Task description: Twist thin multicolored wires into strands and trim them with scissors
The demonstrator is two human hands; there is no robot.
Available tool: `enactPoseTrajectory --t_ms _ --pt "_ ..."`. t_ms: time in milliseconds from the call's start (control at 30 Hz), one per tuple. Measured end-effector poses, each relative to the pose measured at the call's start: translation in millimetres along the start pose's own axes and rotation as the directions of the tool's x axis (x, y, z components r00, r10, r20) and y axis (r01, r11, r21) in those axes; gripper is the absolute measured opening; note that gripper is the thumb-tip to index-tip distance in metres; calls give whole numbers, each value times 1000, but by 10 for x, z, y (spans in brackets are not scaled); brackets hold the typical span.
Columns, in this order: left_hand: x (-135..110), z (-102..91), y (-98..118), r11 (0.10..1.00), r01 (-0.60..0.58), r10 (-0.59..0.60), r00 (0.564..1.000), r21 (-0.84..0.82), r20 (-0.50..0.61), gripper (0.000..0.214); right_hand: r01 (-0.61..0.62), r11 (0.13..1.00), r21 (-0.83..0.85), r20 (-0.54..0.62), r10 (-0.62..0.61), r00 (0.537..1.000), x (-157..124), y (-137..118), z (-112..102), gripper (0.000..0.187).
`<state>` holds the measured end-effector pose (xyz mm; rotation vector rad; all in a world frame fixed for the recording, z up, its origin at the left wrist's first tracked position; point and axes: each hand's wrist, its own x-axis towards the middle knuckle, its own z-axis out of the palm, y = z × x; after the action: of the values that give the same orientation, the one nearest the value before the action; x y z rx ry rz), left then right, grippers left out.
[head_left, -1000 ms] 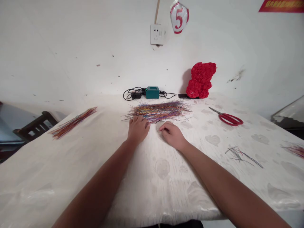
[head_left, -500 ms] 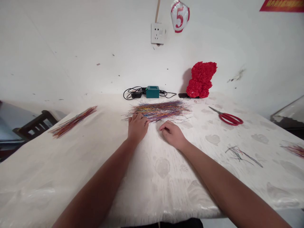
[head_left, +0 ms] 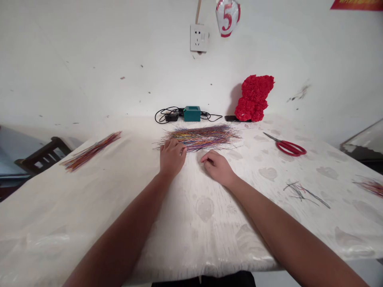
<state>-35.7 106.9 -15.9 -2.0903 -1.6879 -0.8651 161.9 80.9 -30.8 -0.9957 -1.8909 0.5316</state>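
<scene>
A loose pile of thin multicoloured wires lies across the middle of the table. Over its near left edge rests my left hand, its fingers bent slightly apart with the tips touching the wires. To the right, just short of the pile, my right hand lies on its side on the cloth. The fingers of that hand are curled in, thumb against index finger; whatever they may pinch is hidden or too thin to see.
Sorted wire bundles lie at left and far right. Red-handled scissors and short wire scraps are on the right. Along the wall stand a teal box with black cables and a red flower-covered figure.
The view has tilted slightly, so everything sits a little higher or lower in frame. My left fingers have shifted slightly at the pile's edge; my right hand keeps its place.
</scene>
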Motion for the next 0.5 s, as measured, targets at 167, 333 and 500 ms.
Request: enactPoseTrajectory --t_ms 167,333,500 --pt "2 5 -1 1000 3 -3 1000 -10 -3 14 -3 1000 -1 3 3 1000 2 -2 -2 21" --pt "7 -3 -8 1000 1 -1 1000 -24 -9 13 -4 1000 1 3 4 1000 5 1 -3 20" --pt "9 0 -15 999 -2 1 999 -46 -33 14 -3 1000 -1 3 3 1000 2 0 -4 21"
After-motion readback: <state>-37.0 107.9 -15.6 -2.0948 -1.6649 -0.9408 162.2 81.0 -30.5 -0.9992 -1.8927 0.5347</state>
